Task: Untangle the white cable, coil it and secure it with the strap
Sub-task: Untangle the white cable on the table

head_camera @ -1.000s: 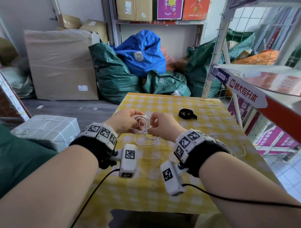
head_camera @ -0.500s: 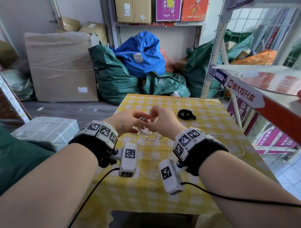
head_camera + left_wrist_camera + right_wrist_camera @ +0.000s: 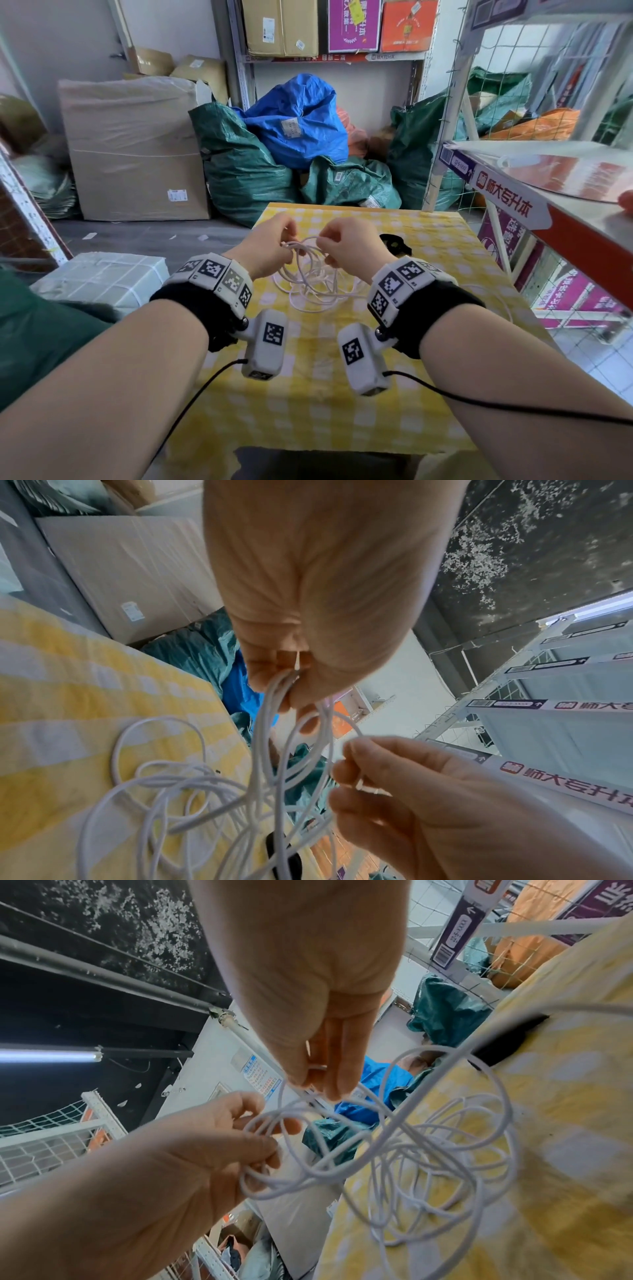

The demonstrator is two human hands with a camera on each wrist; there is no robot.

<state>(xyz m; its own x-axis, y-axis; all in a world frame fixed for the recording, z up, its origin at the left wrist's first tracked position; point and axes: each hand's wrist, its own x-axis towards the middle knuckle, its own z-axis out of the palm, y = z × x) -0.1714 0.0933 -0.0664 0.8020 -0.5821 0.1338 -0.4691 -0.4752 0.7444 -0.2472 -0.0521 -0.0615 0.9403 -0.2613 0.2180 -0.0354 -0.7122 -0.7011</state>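
The thin white cable (image 3: 317, 281) hangs in tangled loops between my two hands, its lower loops lying on the yellow checked tablecloth (image 3: 308, 404). My left hand (image 3: 274, 241) pinches a bunch of several strands (image 3: 274, 696) between thumb and fingers. My right hand (image 3: 337, 243) pinches a single strand (image 3: 316, 1081) a short way to the right. In the left wrist view the right hand (image 3: 346, 753) sits just below the left hand (image 3: 291, 674). The black strap (image 3: 394, 244) lies on the cloth just beyond my right hand, untouched.
Green and blue sacks (image 3: 294, 116) and a large wrapped carton (image 3: 133, 147) stand past the table's far edge. A red-and-white shelf (image 3: 548, 192) with wire mesh juts in close on the right. A wrapped parcel (image 3: 99, 277) sits low on the left.
My hands have drawn apart and lifted a little. The cable, bunched between them before, now spreads into open loops that hang down to the cloth.
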